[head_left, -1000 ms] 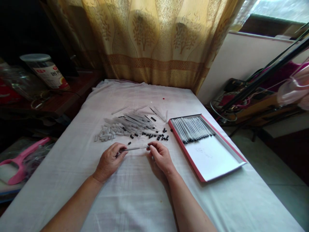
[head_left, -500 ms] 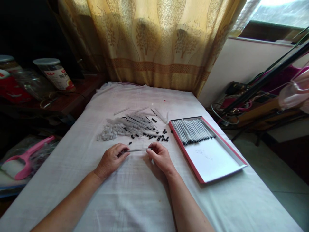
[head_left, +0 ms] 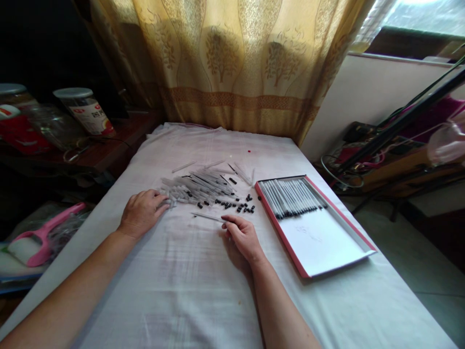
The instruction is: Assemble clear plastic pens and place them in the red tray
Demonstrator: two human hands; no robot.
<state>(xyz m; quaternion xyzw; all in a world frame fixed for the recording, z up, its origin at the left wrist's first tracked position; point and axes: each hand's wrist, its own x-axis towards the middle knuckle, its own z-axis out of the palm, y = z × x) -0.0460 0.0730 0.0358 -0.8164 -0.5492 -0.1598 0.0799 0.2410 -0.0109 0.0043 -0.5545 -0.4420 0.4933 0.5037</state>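
My right hand (head_left: 241, 235) pinches a slim clear pen (head_left: 207, 216) near its right end, with the pointed end facing left just above the cloth. My left hand (head_left: 141, 213) is at the left edge of the heap, its thumb and curled fingers among the clear pen caps (head_left: 172, 198). Whatever sits between those fingertips is hidden. Beyond the hands lies a pile of clear pen barrels (head_left: 203, 184) with some dark refills. Small black plugs (head_left: 225, 204) are scattered along its near side.
To the right, a red-edged shallow box (head_left: 290, 252) holds a row of pens (head_left: 290, 196) with black ends. A few loose barrels (head_left: 243, 173) and a tiny red piece (head_left: 249, 151) lie farther back. Jars (head_left: 87, 111) stand on a dark cabinet at left.
My left hand has let go of the pen and moved left to the clear caps. The right hand still holds the pen, now with its left end uncovered.
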